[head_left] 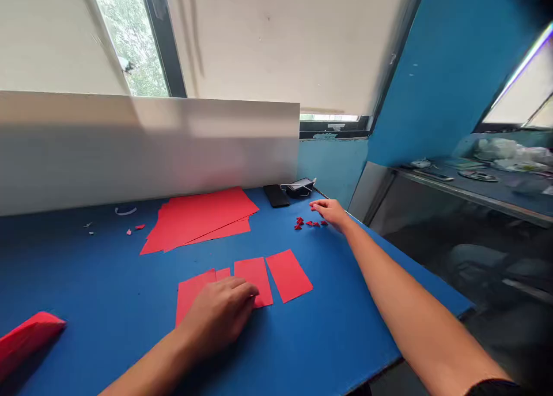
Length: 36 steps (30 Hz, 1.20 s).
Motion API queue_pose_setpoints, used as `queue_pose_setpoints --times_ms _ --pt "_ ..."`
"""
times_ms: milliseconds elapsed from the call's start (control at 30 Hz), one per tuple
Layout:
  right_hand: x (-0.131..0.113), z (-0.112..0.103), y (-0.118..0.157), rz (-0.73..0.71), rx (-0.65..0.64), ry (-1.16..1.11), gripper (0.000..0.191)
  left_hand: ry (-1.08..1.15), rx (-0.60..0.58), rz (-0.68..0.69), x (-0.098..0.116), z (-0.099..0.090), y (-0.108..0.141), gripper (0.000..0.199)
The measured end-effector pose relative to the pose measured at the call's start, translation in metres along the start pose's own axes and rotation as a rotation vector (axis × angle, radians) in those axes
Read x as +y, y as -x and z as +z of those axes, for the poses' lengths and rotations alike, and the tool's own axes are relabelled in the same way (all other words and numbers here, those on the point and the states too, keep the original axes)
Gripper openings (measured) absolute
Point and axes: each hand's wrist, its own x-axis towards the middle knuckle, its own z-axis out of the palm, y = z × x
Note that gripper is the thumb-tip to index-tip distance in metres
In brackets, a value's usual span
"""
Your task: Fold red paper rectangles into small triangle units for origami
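My left hand [222, 312] lies low over a row of red paper rectangles, its fingers curled together and their undersides hidden. It covers part of the left paper rectangle [192, 292] and the near edge of the middle paper rectangle [253, 275]. To its right, another paper rectangle [289, 275] lies flat and slightly turned. My right hand [330, 211] hovers at the table's right side, thumb and fingertips drawn close in a pinch; anything between them is too small to make out. Just below and left of it sit several small folded red paper pieces [299, 223].
Large red sheets [207, 214] are stacked at the back of the blue table [108, 292]. Behind them lie a black phone [276, 196] and a dark device with a white cable [300, 187]. A red paper object [30, 338] is at left. Paper scraps [139, 227] lie farther back.
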Motion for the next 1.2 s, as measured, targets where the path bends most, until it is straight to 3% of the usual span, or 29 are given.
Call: queue_pose_setpoints --times_ms 500,800,1000,1100,1200 --pt "-0.003 0.006 -0.003 -0.168 -0.051 0.286 0.025 0.020 0.012 0.004 0.000 -0.001 -0.003 0.020" --pt "-0.008 0.009 -0.002 -0.211 -0.106 0.319 0.024 0.015 0.002 0.001 0.001 -0.002 -0.003 0.020" --pt "-0.041 -0.009 0.007 -0.212 -0.023 0.265 0.030 -0.013 0.039 0.020 0.002 -0.001 -0.002 0.021" --pt "-0.073 -0.017 0.017 -0.300 -0.143 0.219 0.031 -0.042 0.096 0.010 0.002 0.000 -0.003 0.022" --pt "-0.102 -0.015 0.032 -0.411 -0.429 0.193 0.029 -0.072 0.163 -0.041 0.002 0.000 -0.004 0.022"
